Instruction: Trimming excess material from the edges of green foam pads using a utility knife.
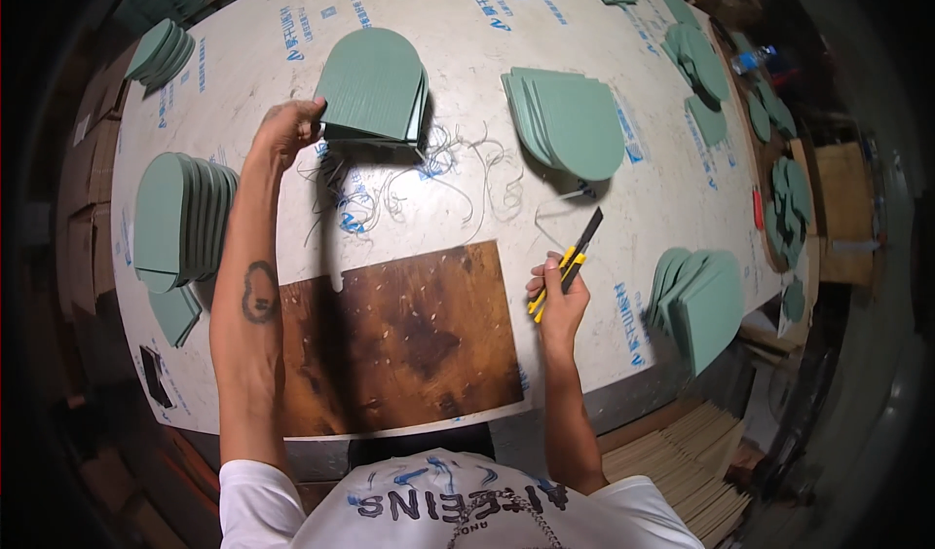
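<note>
while left hand (pixel 288 128) grips green stack (pixel 373 86), right hand (pixel 559 301) holds yellow knife (pixel 568 264)

Bright centre, dark warped fisheye rim

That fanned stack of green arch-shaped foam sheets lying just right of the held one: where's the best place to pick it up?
Probably by the straight edges at the upper left of the fanned stack of green arch-shaped foam sheets, coming from the left. There the sheets lie roughly squared together, so one pinch could catch them all; the rounded ends are splayed out and would likely slip apart.
</note>
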### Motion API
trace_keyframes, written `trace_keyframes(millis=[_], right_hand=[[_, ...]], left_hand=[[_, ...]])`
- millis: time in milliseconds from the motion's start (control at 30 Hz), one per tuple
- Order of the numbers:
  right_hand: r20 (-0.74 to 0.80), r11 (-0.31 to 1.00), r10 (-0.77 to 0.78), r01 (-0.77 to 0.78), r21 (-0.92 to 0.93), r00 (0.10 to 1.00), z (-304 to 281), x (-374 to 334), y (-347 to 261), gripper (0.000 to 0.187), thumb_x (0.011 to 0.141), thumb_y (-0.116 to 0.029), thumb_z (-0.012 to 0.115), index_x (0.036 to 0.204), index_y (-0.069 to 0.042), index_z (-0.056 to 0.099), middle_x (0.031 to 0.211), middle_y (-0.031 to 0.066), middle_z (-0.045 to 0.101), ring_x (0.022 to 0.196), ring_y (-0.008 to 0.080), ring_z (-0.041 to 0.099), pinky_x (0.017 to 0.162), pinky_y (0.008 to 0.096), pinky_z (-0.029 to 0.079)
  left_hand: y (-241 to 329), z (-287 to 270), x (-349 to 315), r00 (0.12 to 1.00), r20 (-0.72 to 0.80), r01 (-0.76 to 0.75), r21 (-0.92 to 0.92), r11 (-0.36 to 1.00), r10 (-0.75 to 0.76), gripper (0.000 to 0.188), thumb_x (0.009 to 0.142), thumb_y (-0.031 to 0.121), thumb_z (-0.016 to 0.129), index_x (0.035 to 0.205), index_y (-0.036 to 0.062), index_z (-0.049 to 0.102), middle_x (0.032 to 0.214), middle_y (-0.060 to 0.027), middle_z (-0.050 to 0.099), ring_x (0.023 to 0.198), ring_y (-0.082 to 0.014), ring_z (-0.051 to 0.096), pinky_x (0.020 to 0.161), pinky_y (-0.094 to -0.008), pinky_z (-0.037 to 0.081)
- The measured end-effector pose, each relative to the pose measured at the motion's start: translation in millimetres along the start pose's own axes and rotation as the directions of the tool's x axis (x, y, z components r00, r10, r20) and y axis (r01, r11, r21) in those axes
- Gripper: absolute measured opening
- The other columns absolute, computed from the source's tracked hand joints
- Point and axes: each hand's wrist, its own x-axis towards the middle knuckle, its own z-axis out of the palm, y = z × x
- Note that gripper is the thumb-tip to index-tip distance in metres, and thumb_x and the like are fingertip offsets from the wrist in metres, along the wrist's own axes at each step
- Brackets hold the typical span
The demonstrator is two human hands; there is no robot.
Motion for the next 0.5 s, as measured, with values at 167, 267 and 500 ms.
trace_keyframes(millis=[167,267,500], right_hand=[[-0.026,0.999,0.018,-0.017,0.038,1.0,-21,-106,35,0.033,0.107,-0.018,0.059,0.13,0.005,0.059,0.088,0.0082,0.068,0.07,0.0105,0.062,0.061,0.0252,0.05],[-0.116,0.973,0.118,-0.091,0.213,0.986,-41,-174,65,0.026,0.11,-0.024,0.05,0.12,-0.002,0.058,0.088,0.0051,0.065,0.07,0.0096,0.06,0.06,0.0258,0.05],[-0.119,0.979,0.191,-0.18,0.098,0.974,-29,-265,111,0.04,0.111,-0.035,0.041,0.122,0.0,0.057,0.093,0.0062,0.059,0.06,0.0088,0.051,0.054,0.0276,0.044]], left_hand=[[-11,27,-69,0.995,0.051,-0.089,0.027,0.996,0.087,0.022,0.096,0.018,0.074,0.099,-0.0001,0.062,0.076,-0.0047,0.061,0.068,-0.0176,0.064,0.068,-0.0318,0.058],[-85,39,-140,0.977,0.212,0.014,-0.147,0.989,0.018,0.016,0.099,0.014,0.069,0.108,0.0018,0.064,0.084,-0.009,0.068,0.074,-0.0203,0.069,0.065,-0.0315,0.058],[-215,86,-280,0.967,0.082,0.25,-0.13,0.959,-0.241,0.022,0.101,0.018,0.068,0.108,-0.0019,0.063,0.09,-0.0115,0.068,0.077,-0.0223,0.072,0.07,-0.036,0.064]])
